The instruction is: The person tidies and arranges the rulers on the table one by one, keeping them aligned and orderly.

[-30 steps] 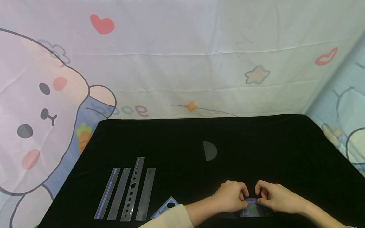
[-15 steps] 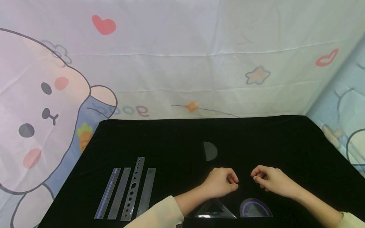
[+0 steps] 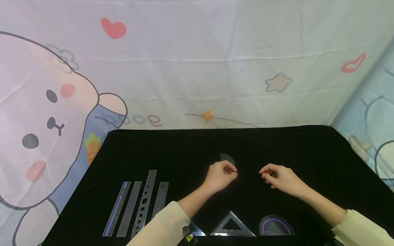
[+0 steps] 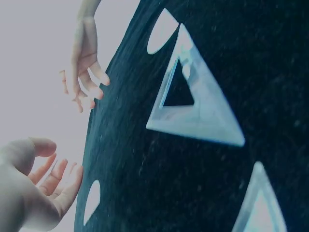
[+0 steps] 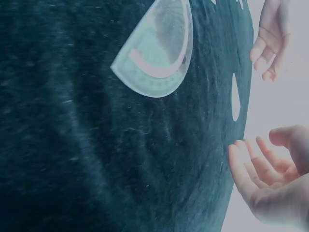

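My left hand (image 3: 220, 176) hovers over the cloth, its fingers loosely bent and holding nothing. It covers the lower part of a clear half-round protractor (image 3: 227, 158) at the back; whether they touch I cannot tell. To the right, my right hand (image 3: 284, 179) is raised, also loosely bent and without anything in its grasp. Nearer the front edge lies a second protractor (image 3: 275, 228) with a purple arc. Beside it is a clear triangular set square (image 3: 233, 233). Another set square (image 3: 197, 230), bluish, is partly hidden by the left sleeve.
On the left of the black-covered table (image 3: 191, 147) several rulers lie side by side: a purple-marked one (image 3: 115, 212), a plain one (image 3: 129, 210), a stencil ruler with cut-outs (image 3: 149, 181), and another plain one (image 3: 160, 196) partly under the left sleeve. A printed curtain (image 3: 197, 68) hangs behind.
Both hands have left the purple-arc protractor at the front right and moved up and leftward. The left hand now overlaps the rear protractor, and the front set square has come into view.
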Tool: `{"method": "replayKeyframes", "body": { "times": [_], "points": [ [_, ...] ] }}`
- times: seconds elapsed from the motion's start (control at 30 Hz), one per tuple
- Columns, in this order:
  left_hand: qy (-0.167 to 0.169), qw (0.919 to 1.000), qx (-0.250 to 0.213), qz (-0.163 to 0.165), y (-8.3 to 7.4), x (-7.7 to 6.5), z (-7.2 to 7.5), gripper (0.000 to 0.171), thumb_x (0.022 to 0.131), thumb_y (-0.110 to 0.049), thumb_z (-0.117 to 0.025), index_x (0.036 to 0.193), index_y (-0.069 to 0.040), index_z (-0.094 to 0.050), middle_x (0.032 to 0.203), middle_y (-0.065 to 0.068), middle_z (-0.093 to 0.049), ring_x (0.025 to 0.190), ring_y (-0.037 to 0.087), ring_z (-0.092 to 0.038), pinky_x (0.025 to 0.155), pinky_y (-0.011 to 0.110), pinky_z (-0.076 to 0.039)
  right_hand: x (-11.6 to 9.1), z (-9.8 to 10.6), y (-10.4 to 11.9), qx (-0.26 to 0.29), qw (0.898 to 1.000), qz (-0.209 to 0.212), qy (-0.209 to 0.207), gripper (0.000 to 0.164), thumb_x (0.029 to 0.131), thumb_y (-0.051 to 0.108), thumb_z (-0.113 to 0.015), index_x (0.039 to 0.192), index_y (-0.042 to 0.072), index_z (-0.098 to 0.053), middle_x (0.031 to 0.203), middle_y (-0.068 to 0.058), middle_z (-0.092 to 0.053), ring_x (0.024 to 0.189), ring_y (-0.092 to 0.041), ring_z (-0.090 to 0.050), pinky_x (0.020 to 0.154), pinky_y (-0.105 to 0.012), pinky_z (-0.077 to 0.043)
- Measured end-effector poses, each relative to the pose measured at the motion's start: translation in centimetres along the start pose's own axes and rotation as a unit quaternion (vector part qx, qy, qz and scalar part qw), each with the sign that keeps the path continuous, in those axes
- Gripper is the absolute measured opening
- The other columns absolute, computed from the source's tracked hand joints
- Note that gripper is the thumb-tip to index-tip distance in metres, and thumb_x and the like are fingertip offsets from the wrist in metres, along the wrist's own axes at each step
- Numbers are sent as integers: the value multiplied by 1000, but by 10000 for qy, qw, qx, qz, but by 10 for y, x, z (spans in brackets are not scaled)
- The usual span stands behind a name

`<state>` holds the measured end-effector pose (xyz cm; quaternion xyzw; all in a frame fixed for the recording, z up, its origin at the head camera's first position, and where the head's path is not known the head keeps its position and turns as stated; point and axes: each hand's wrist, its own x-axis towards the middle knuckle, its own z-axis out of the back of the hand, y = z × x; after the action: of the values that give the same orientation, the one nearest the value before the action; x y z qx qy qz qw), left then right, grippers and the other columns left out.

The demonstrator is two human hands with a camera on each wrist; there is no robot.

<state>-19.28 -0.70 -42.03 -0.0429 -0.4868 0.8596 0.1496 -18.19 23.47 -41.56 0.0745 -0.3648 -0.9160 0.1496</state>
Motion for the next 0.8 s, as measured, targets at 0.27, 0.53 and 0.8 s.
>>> {"method": "replayKeyframes", "body": {
  "times": [0.27,0.53,0.8],
  "points": [
    [-406,9987,-156,265,17,11,9,8,83,-14,-66,91,-12,-66,89,0,-65,76,8,-61,68,21,-53,19,-1,2,191,9998,-63,30,31,93,22,-52,118,3,-55,98,-12,-63,84,-20,-63,64,-22,-54],
    [-609,9942,-408,782,28,18,13,17,82,-15,-66,99,-13,-66,99,2,-66,89,13,-62,73,24,-53,34,-4,2,759,9967,-255,139,41,95,24,-49,129,1,-46,115,-20,-58,101,-29,-59,73,-28,-56],
    [-698,9834,-1125,1244,32,22,16,26,84,-14,-64,110,-8,-63,104,6,-63,87,17,-64,74,28,-55,50,-6,0,1290,9903,-451,244,49,96,28,-46,135,-1,-39,127,-26,-49,110,-34,-56,79,-32,-55]
  ]
}}
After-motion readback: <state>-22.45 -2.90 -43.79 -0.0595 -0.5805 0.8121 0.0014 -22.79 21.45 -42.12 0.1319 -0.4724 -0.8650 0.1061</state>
